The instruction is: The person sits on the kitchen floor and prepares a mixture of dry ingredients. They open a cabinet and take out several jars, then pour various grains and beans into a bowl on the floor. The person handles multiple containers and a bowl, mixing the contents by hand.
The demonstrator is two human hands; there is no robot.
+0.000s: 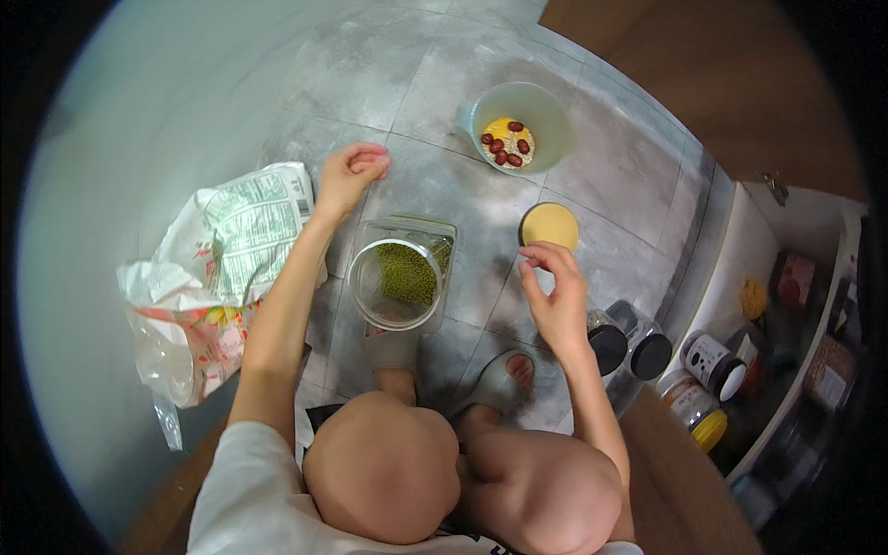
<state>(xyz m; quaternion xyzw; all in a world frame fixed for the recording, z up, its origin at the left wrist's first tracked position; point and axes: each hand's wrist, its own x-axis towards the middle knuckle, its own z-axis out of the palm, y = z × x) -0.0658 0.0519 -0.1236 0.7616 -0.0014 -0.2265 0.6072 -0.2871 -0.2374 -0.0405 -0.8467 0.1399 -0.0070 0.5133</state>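
An open clear plastic jar (408,279) of green mung beans stands on the floor before my feet. Beyond it, my left hand (352,177) hovers over the tiles with its fingers curled in and nothing visible in them. To the jar's right is my right hand (557,297), thumb and forefinger apart with nothing between them. Its fingertips overlap the near edge of a round yellow lid (551,223) in this view; whether they touch cannot be told. Farther off, a pale blue-green plastic pitcher (548,132) contains red dates, pale grains and something yellow.
A crumpled printed plastic bag (253,229) lies at left. Black-lidded jars (608,350) stand at right beside an open cabinet (728,257), which holds several jars, one with a yellow lid (710,430). A brown cabinet door (680,90) swings out at upper right.
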